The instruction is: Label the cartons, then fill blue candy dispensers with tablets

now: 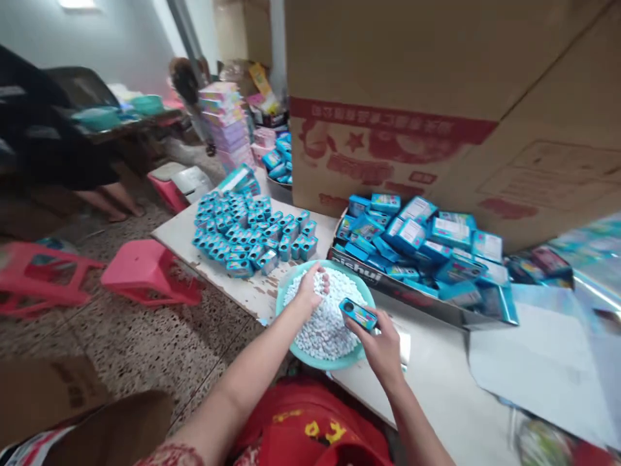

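A teal basin full of small white pellets stands at the table's near edge. Over its upper left part is my left hand, fingers curled at the pellets; what they hold, if anything, is too small to make out. My right hand grips a small blue box above the basin's right side, and a dark round hole shows near the box's left end. Many similar blue boxes stand in a cluster on the table beyond the basin to the left.
An open carton piled with blue boxes stands right of the basin, before a large cardboard box. Pink stools are on the floor at left. A person in dark clothing is at far left.
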### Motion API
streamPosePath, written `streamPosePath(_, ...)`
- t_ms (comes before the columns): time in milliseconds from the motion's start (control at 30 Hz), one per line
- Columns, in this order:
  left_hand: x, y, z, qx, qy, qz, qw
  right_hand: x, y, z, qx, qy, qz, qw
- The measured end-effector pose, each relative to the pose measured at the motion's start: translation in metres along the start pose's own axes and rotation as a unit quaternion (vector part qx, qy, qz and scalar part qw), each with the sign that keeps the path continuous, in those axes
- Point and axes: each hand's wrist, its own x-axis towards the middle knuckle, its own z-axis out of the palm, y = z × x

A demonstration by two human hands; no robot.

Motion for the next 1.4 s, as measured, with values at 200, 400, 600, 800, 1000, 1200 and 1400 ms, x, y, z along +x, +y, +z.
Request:
streamPosePath(200, -0.026, -0.004, 0.034, 0.049, -0.091, 0.114, 0.988, 0.010, 0.002, 0.017, 0.004, -0.005, -0.044, 0.999)
streamPosePath(400, -0.024, -0.012, 0.034, 0.088, -0.060, 0.169, 0.980, 0.016, -0.004, 0.027, -0.012, -0.029, -0.043, 0.999)
streamPosePath(600, -0.022, -0.010, 0.031, 0.144, -0.028, 0.237, 0.960, 0.021, -0.006, 0.030, -0.010, -0.039, -0.053, 0.998)
streamPosePath(800, -0.026, -0.006, 0.028, 0.147, -0.016, 0.210, 0.966, 0.025, -0.004, 0.038, 0.004, -0.054, -0.073, 0.996)
streamPosePath(1000, -0.028, -0.003, 0.031, 0.149, -0.006, 0.228, 0.962, 0.026, -0.012, 0.035, 0.007, -0.040, -0.080, 0.996)
streamPosePath(1200, -0.019, -0.009, 0.036, 0.135, 0.009, 0.201, 0.970, 0.025, -0.008, 0.032, 0.030, -0.035, -0.044, 0.998)
streamPosePath(1400, -0.028, -0.002, 0.051, 0.101, -0.045, 0.167, 0.980, 0.024, -0.006, 0.012, 0.083, -0.017, -0.017, 0.996)
